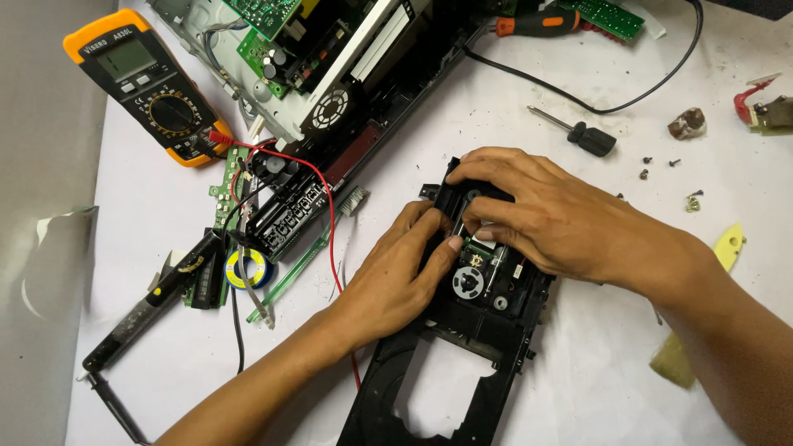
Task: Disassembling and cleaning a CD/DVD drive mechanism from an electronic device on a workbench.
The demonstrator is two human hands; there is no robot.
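**Both hands laid on a black disc drive frame**

A black plastic disc drive frame [462, 363] is seen lying flat on the white surface [578, 388], low and right of centre, with its round tray opening turned toward the viewer. The left hand [395, 272] is laid against the frame's left edge, its fingers curled and its thumb pressed near the small metal spindle [467, 283]. The right hand [529, 216] is spread over the upper end of the frame, fingers bent down onto the black part there; the fingertips of both hands are nearly met above the spindle. Neither hand is closed into a fist; whether a small part is pinched between the fingertips cannot be told.

An opened player chassis [330, 66] with green circuit boards is placed at the top of the surface. An orange-cased multimeter [153, 87] is set at the upper left, with a red lead [318, 177] trailing from it. A dark soldering iron [153, 310] and a roll of tape [248, 268] are left beside the left forearm. A black-handled screwdriver [578, 134] and several loose screws [661, 165] are scattered at the upper right, well apart from the frame.
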